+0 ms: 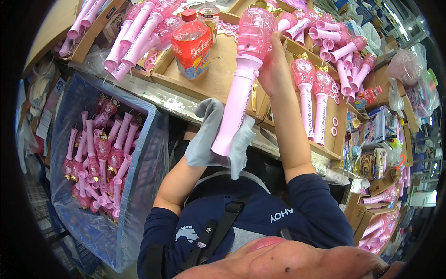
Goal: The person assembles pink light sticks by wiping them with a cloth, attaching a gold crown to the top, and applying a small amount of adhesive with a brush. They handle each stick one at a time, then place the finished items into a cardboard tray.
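Note:
A pink toy wand with a clear pink bulb head slants in front of me, its handle end low and toward me. My right hand is closed on the bulb head from the right side. A grey cloth is folded about the lower handle. My left hand is under that cloth, gripping it against the handle. The cloth hides its fingers; only the wrist area shows. To the right, two similar wands with small gold crowns lie side by side in a cardboard tray.
At left stands a blue plastic crate, lined with clear film and holding several wands. A red-capped drink bottle stands in a shallow cardboard tray. More wands pile up at the back right. Pink rings lie loose.

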A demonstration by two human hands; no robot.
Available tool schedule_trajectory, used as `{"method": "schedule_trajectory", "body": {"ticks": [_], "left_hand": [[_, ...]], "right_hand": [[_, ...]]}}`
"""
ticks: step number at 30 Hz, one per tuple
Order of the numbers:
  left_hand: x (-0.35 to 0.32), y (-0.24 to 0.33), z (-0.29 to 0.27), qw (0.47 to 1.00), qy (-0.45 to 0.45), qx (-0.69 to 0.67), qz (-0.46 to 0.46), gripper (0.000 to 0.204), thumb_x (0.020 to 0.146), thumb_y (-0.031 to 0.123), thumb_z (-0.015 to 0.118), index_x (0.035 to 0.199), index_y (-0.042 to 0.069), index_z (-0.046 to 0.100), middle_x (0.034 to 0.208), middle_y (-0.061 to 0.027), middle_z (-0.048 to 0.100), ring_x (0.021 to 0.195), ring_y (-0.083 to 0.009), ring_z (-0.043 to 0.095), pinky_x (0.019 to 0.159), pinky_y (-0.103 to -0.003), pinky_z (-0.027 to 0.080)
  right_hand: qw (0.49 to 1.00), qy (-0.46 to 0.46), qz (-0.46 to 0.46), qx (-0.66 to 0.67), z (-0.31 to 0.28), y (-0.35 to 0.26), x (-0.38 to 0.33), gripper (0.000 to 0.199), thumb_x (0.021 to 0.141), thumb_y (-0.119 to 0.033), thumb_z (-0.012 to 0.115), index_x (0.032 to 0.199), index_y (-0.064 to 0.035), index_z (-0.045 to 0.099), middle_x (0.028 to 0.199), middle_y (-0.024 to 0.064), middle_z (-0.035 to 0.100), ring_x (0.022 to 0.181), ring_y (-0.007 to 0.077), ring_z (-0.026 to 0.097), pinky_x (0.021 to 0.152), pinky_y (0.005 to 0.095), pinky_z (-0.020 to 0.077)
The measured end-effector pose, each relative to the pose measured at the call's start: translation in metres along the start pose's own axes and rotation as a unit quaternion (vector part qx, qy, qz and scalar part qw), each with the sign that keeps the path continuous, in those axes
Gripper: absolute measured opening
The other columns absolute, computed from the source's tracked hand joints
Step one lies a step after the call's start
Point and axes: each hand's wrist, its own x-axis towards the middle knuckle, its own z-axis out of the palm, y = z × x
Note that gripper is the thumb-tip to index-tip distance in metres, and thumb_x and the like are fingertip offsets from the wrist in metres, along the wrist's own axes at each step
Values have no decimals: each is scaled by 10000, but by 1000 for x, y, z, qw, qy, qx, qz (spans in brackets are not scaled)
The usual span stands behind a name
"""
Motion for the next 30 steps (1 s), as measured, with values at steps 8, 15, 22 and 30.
{"method": "schedule_trajectory", "body": {"ticks": [8, 15, 22, 30], "left_hand": [[21, 13, -8, 997, 43, -59, -17, 458, 982, 510, 409, 1211, 127, 513, 905, -66, 622, 750, -200, 643, 634, -327, 557], [22, 9, -16, 997, 23, -75, -5, 372, 1000, 419, 434, 1134, 85, 531, 964, -32, 585, 816, -108, 576, 701, -256, 490], [25, 8, -19, 938, -23, 325, 118, 208, 947, 269, 500, 1047, 91, 534, 895, -20, 555, 814, -130, 549, 748, -283, 442], [31, 1, -35, 852, -51, 503, 135, 129, 954, 169, 466, 966, 49, 512, 799, -18, 512, 693, -112, 522, 612, -252, 442]], "right_hand": [[995, -9, 96, -32, -27, 15, -64, 378, 952, -176, 566, 1268, 26, 519, 1171, 133, 624, 1052, 213, 601, 939, 363, 471], [985, 83, 79, -131, -38, 5, -77, 334, 978, -113, 503, 1276, 39, 514, 1119, 176, 645, 981, 242, 660, 813, 311, 558], [986, 44, 21, -157, -15, 1, -73, 439, 1004, -285, 483, 1329, 6, 433, 1125, 131, 612, 973, 178, 617, 842, 306, 494], [959, 11, 3, -284, -3, 3, -78, 571, 966, -236, 573, 1409, 44, 347, 1055, 72, 553, 959, 128, 566, 817, 270, 465]]}}
